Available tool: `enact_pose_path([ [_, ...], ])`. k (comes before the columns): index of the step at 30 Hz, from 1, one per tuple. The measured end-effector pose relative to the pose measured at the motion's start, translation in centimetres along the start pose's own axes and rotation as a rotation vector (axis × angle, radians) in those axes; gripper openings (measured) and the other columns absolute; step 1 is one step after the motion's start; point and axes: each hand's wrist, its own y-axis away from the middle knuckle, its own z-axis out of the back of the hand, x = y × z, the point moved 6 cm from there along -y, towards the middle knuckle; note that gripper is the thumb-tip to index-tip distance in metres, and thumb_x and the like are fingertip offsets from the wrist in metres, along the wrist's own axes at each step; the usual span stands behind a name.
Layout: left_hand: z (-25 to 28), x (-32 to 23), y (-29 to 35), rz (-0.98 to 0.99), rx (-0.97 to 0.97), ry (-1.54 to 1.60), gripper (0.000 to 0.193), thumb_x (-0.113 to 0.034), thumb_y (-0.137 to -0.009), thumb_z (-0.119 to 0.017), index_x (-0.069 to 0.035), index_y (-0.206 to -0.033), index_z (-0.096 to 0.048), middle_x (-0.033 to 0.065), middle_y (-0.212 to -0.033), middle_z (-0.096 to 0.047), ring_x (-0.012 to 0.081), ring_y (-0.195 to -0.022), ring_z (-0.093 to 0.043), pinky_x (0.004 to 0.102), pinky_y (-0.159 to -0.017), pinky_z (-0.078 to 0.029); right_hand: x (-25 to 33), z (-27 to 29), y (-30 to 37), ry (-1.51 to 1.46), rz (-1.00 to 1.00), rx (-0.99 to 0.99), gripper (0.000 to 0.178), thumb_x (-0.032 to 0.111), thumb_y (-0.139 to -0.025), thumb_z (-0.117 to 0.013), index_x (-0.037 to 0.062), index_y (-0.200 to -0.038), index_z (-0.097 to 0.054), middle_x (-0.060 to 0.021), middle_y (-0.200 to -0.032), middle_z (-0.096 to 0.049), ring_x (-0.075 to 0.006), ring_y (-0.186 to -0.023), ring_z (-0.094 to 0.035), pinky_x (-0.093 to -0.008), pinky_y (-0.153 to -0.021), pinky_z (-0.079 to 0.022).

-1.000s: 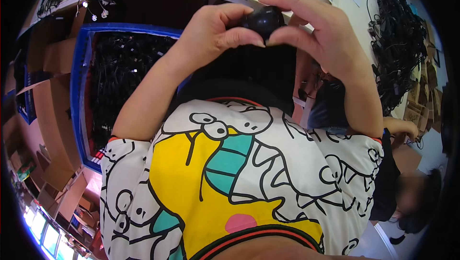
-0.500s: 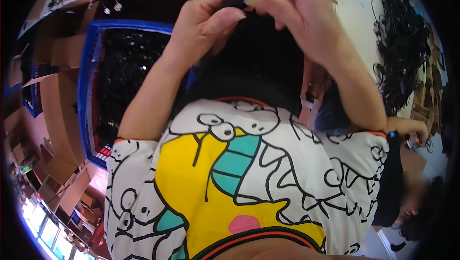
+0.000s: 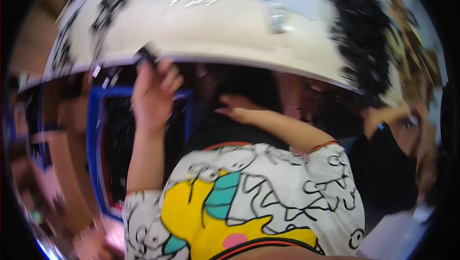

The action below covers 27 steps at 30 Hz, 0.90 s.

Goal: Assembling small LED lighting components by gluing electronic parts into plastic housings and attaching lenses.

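Holding in the left hand (image 3: pixel 154 94) a small black object (image 3: pixel 147 53), blocky and too motion-blurred for finer detail, beside the near edge of the cream table (image 3: pixel 211 32), with the right hand (image 3: pixel 235 108) well apart and spread between thumb and fingers.

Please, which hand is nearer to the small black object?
Left. The left hand holds the small black object; the right hand is apart, to its lower right in view.
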Motion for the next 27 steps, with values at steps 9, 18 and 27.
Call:
enact_pose_path([
  [9,-4.5,1.8,-0.1,-0.162,-0.056,-0.076,0.042,-0.041,-0.09,-0.038,-0.004,-0.109,-0.044,-0.0026,-0.06,-0.03,0.0044,-0.044,-0.021,0.0175,-0.037,-0.018,8.8,5.8,5.8,-0.89,0.339,-0.187,0.023,0.024,-0.088,-0.045,0.0013,-0.093,-0.047,-0.0093,-0.083,-0.061,-0.0161,-0.081,-0.057,-0.0287,-0.074,-0.043],
  [18,-6.8,2.5,-3.5,-0.155,0.219,0.261,0.037,-0.032,-0.09,-0.043,0.001,-0.109,-0.04,-0.0011,-0.064,-0.028,0.0059,-0.048,-0.023,0.0182,-0.041,-0.022,10.3,9.5,10.0,-0.775,0.415,-0.482,0.028,0.021,-0.08,-0.058,0.0005,-0.095,-0.045,-0.0106,-0.064,-0.057,-0.0182,-0.059,-0.057,-0.0301,-0.054,-0.044],
  [27,-5.4,3.8,-4.9,-0.114,0.081,-0.307,0.047,-0.028,-0.091,-0.04,-0.006,-0.131,-0.028,0.0089,-0.118,-0.044,0.0167,-0.099,-0.049,0.0306,-0.085,-0.041,0.2,34.1,24.6,0.277,0.041,-1.543,0.033,0.024,-0.081,-0.058,0.0121,-0.112,-0.054,-0.0094,-0.091,-0.062,-0.0177,-0.078,-0.06,-0.0295,-0.072,-0.048],
])
